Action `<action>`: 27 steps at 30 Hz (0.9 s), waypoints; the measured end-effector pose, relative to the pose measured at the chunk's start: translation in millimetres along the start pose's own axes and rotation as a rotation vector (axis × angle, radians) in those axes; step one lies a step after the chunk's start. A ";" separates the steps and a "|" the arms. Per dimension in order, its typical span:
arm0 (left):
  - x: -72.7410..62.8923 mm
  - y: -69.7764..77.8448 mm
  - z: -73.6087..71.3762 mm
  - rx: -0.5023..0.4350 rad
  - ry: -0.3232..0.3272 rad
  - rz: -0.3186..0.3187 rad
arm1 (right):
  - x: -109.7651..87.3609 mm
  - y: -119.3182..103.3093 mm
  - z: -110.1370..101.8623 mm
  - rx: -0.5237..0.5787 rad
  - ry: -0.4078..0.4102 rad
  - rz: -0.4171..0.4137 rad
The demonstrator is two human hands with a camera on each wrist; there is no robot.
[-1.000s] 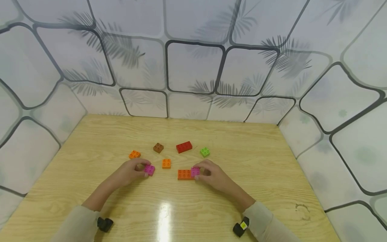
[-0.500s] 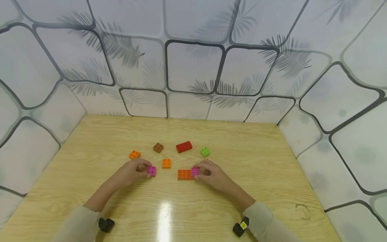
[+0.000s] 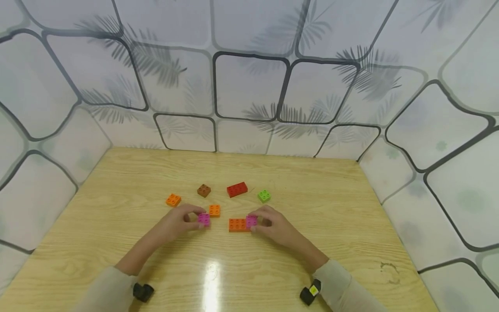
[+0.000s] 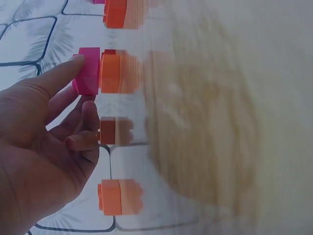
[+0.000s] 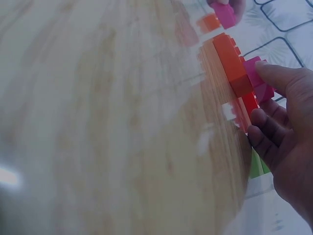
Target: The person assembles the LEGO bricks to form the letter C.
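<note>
Pale walls (image 3: 249, 86) printed with dark-edged stones and grey fern leaves close in on three sides of a light wood table (image 3: 273, 277), where a strip of glare shines near the front. Someone in beige sleeves (image 3: 347, 286) reaches in with both arms, a black device (image 3: 143, 292) strapped at the left wrist and another (image 3: 310, 294), with a yellow patch, at the right. I see the left hand (image 3: 177, 222) pinching a pink brick (image 3: 204, 219) between thumb and fingers; from the left wrist it shows raised clear of the tabletop, just in front and to the left of a small orange brick (image 3: 214, 211). Thumb and fingertips of the right hand (image 3: 274, 225) grasp a second pink brick (image 3: 251, 221), which sits over the right end of a long orange brick (image 3: 237, 225); whether it is pressed fully down I can't tell. Behind them lie a brown brick (image 3: 204, 190), a long red brick (image 3: 237, 189) set at a slant and a lime green brick (image 3: 264, 196), all studs up and well apart, while another orange brick (image 3: 173, 199) rests just beyond the left hand
</note>
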State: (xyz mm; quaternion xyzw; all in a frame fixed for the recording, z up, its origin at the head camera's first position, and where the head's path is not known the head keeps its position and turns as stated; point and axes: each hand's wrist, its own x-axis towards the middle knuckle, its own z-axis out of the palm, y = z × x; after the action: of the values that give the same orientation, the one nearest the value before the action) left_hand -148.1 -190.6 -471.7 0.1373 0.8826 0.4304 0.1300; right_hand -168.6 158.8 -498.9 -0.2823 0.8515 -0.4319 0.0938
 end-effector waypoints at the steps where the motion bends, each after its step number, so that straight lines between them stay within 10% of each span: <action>1: 0.4 1.1 1.7 -0.002 -0.001 -0.005 | 0.0 -0.4 -0.1 -0.001 -0.002 0.001; 27: 16.1 30.1 36.8 -0.003 -0.016 0.067 | 1.9 -1.0 -0.9 -0.016 -0.023 0.032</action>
State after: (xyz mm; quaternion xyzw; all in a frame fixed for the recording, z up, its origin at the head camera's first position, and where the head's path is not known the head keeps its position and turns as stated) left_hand -146.4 -140.4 -471.5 0.1700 0.8758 0.4346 0.1230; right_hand -170.1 157.9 -497.4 -0.2743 0.8580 -0.4204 0.1085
